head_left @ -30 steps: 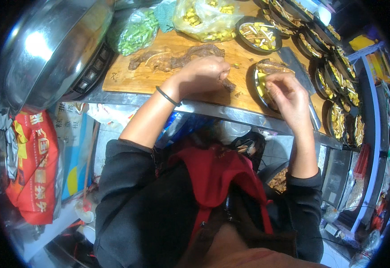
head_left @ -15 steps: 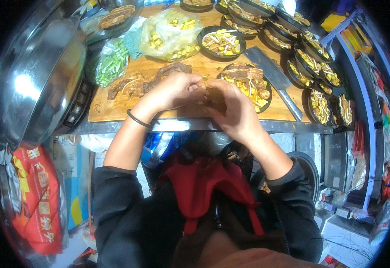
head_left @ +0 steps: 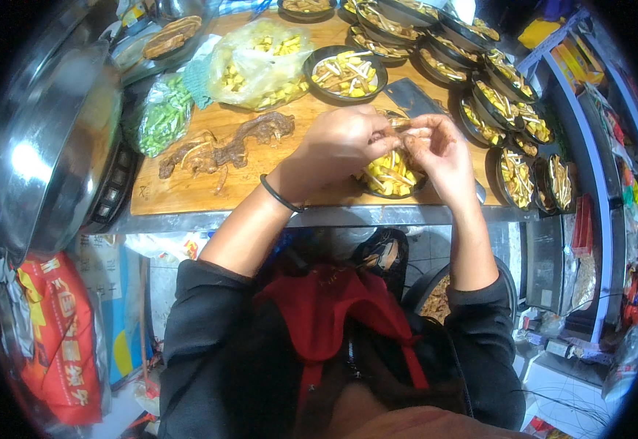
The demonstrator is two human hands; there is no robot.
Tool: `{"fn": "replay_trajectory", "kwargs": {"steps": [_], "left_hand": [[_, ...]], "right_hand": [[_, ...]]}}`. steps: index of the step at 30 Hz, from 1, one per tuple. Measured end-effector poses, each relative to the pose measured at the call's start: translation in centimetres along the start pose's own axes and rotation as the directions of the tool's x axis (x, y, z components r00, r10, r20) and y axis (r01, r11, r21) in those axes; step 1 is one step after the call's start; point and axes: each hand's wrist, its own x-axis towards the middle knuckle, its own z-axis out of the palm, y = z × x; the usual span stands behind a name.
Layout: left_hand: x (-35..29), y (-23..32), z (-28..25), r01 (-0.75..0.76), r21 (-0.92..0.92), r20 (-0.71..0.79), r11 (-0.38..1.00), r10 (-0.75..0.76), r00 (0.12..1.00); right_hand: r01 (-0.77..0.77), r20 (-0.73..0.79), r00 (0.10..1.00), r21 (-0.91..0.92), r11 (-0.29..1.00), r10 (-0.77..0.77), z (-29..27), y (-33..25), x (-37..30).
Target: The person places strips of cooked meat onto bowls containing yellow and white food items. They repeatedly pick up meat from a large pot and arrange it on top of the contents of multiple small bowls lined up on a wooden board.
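Both my hands are together over a dark bowl of yellow chunks near the board's front edge. My left hand, with a black band at the wrist, is closed with its fingertips pinched together. My right hand curls in from the right, thumb and fingers pinching too, its fingers smeared brown. Between the fingertips is a small piece of brown meat, mostly covered. Left of my hands, dark cooked meat lies in torn strips on the wooden board.
A cleaver lies behind my right hand, partly hidden. Filled bowls crowd the right and back; another bowl stands behind. Bags of yellow cubes and green vegetables sit back left, beside a large metal pan.
Both hands have moved right, from the board's front edge to over the bowl of yellow chunks. The view has shifted slightly.
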Motion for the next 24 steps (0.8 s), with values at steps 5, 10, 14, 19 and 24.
{"fn": "replay_trajectory", "kwargs": {"steps": [5, 10, 14, 19, 24], "left_hand": [[1.1, -0.9, 1.3, -0.007, 0.202, -0.100, 0.979, 0.028, 0.995], [1.8, -1.6, 1.8, 0.058, 0.195, -0.107, 0.979, -0.038, 0.994], [1.7, -2.1, 2.0, -0.086, 0.194, -0.265, 0.977, 0.136, 0.955], [1.7, -2.7, 1.8, -0.212, 0.201, -0.184, 0.956, 0.250, 0.951], [1.6, -2.8, 1.8, -0.210, 0.273, -0.157, 0.939, 0.259, 0.953]], "right_hand": [[0.007, -0.087, 0.996, -0.315, 0.949, -0.036, -1.2, 0.9, 1.9], [-0.014, -0.104, 0.994, -0.460, 0.888, -0.039, -1.5, 1.1, 2.5], [-0.003, -0.127, 0.990, -0.498, 0.867, -0.069, -1.4, 1.0, 2.6], [-0.029, -0.167, 0.985, -0.421, 0.907, -0.046, -1.5, 1.6, 3.0], [0.007, -0.205, 0.971, -0.481, 0.877, -0.120, -2.3, 2.0, 2.9]]}}
